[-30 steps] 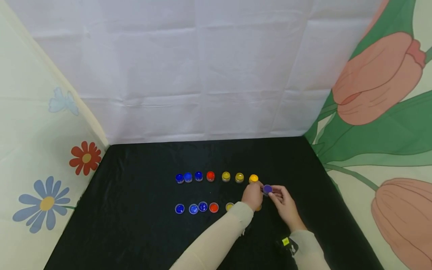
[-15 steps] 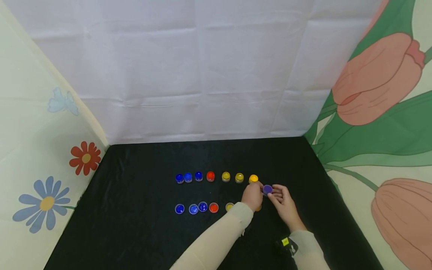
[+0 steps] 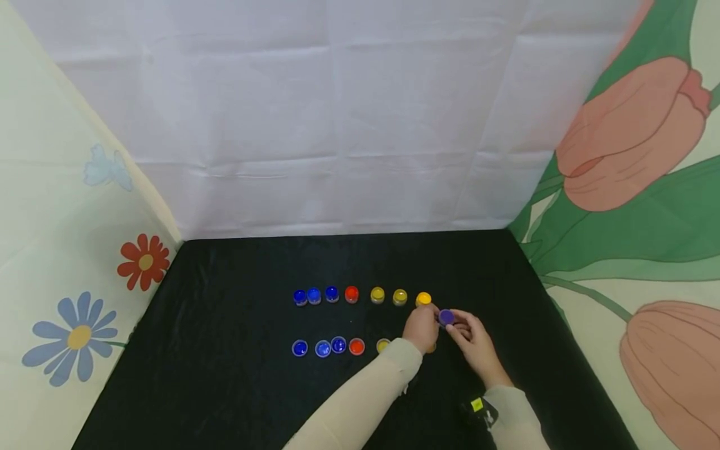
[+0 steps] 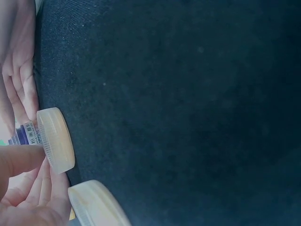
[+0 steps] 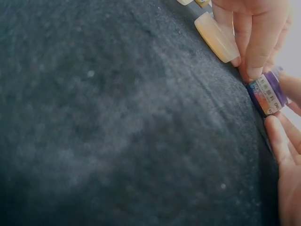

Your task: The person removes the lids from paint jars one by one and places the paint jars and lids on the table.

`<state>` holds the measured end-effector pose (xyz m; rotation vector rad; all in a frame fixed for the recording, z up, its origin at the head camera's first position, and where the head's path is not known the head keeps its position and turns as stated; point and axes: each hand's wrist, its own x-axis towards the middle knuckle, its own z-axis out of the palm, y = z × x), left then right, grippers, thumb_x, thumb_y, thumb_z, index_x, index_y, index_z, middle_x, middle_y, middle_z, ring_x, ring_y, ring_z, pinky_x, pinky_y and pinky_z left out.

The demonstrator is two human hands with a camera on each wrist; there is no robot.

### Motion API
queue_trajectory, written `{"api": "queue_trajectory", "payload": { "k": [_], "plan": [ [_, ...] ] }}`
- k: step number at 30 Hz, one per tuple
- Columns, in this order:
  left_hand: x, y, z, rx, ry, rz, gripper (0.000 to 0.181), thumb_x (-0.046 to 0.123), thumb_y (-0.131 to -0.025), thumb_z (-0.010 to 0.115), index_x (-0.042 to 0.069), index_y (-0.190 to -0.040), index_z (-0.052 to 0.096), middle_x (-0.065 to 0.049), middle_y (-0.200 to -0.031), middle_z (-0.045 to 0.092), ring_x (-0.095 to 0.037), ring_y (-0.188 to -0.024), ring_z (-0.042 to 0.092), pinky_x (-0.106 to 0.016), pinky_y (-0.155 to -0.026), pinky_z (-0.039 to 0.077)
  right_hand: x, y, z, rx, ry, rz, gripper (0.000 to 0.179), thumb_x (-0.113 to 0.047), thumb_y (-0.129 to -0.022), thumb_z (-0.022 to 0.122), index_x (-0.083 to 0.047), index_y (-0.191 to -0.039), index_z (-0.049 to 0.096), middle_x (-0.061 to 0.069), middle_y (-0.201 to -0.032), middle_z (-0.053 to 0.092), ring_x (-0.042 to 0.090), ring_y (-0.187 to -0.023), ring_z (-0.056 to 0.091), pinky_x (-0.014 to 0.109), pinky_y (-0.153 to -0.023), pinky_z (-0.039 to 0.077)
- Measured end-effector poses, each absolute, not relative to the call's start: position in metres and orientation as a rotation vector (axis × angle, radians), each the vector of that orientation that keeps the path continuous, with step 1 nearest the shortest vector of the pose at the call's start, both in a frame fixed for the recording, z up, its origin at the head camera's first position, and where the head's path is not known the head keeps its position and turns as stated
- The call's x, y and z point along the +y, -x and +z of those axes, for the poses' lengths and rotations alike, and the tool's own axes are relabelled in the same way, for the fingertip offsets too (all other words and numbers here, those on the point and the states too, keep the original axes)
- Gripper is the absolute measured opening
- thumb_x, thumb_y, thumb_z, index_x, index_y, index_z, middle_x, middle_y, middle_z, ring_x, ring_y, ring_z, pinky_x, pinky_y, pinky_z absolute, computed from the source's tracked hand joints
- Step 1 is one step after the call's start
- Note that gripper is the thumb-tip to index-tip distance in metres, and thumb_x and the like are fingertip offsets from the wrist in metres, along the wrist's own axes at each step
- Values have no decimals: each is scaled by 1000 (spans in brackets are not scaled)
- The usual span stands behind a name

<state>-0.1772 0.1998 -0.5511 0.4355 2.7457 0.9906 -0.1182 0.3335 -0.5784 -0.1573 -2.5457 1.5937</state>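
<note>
A small purple paint jar is held between both hands at the right end of the back row. In the right wrist view, my left hand pinches its labelled side with the fingertips. My right hand has thumb and fingers round the same jar, the thumb at its purple top. My left hand's fingers are partly hidden behind its own back in the head view. Beside it a yellow paint jar stands close. A pale ridged cap lies near my left hand in the left wrist view.
Left of the hands, the back row has several jars: blue ones, a red one, and yellow ones. In front runs a row of caps, with blue and red among them. Black cloth covers the table.
Both hands stay on the purple jar almost in place; its top tilts very slightly. The head view shifts a little. The rows are otherwise unchanged.
</note>
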Motion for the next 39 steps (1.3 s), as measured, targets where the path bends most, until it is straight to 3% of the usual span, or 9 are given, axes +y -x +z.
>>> {"api": "queue_trajectory", "payload": {
  "k": [13,31,39],
  "plan": [
    [201,176,-553,2777,-455,984,11,10,-96,70,9,-106,72,0,-95,71,-10,-84,67,-24,-80,55,332,119,-585,-2470,155,1583,29,-10,-104,56,5,-128,50,26,-122,58,-8,-94,51,4,-83,41],
    [199,176,-549,2740,-446,1001,11,9,-97,69,9,-107,72,-1,-94,70,-9,-83,66,-24,-79,55,329,121,-583,-2511,188,1552,32,-11,-102,62,4,-128,51,24,-121,59,-6,-93,52,4,-82,41],
    [198,176,-548,2749,-450,988,11,10,-96,70,9,-107,72,-1,-96,71,-10,-86,67,-24,-81,55,330,119,-582,-2535,112,1463,32,-10,-105,56,3,-134,54,23,-119,58,-6,-95,50,3,-83,39]
  ]
}}
